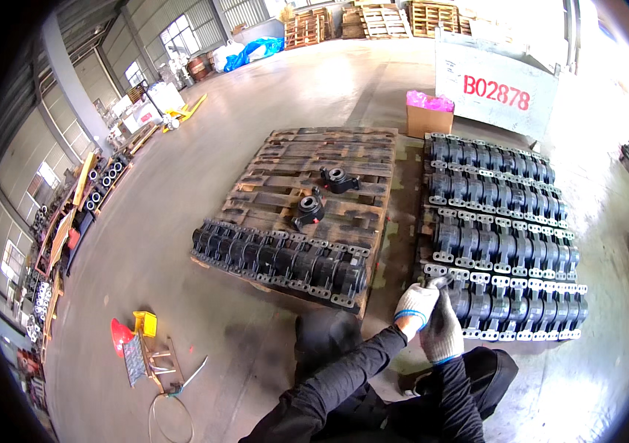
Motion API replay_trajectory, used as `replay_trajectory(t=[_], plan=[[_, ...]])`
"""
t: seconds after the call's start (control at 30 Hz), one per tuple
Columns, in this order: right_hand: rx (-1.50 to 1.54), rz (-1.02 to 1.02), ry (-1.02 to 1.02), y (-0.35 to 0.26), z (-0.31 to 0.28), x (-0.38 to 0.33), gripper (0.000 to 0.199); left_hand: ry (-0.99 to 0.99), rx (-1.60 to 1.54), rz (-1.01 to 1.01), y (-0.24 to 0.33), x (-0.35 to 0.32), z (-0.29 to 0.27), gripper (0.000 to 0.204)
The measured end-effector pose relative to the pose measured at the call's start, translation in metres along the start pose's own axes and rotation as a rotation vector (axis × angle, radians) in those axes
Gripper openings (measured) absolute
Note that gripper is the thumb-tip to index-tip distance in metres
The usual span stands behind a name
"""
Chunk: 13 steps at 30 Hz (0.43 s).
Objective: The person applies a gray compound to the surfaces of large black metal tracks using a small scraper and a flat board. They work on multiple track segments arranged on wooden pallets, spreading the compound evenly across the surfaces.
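Both my hands wear pale knit gloves and meet at the left end of the nearest row of black metal castings (510, 303) on the right. My left hand (416, 303) reaches across to the row's corner with its fingers closed. Just beside it, my right hand (442, 330) points upward, fingers pressed together near the same corner. What they grip, if anything, is too small to make out. The castings have light metal flanges with holes and stand in several tight rows. On the wooden pallet (270, 177) to the left lies one similar row (277, 258), with two loose black castings (308, 209) (339, 179) behind it.
Behind the right rows stand a cardboard box (430, 120) with pink plastic and a large pale metal bin (495, 88). A small stand with red and yellow parts (145, 347) is on the floor at left. Pallets (381, 22) are stacked far back.
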State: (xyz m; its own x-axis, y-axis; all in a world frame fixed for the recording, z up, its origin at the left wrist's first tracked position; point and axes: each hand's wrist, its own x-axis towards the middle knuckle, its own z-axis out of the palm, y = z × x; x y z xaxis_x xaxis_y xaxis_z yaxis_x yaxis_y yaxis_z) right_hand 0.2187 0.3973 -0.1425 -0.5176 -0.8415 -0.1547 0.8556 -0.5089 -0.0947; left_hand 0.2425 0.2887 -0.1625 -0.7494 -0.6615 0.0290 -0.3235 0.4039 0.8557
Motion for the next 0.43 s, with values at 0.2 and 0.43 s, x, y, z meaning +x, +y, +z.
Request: replay_trajectory(t=[0.2,0.43], plan=[[2.449,0.392,0.073,0.005,0.031,-0.02,0.06,0.173,-0.014,-0.391,-0.008,0.016,0.011,0.053],[2.809,0.521,0.155,0.015,0.036,-0.04,0.062,0.295,0.129,-0.324,-0.048,0.036,0.035,0.05]])
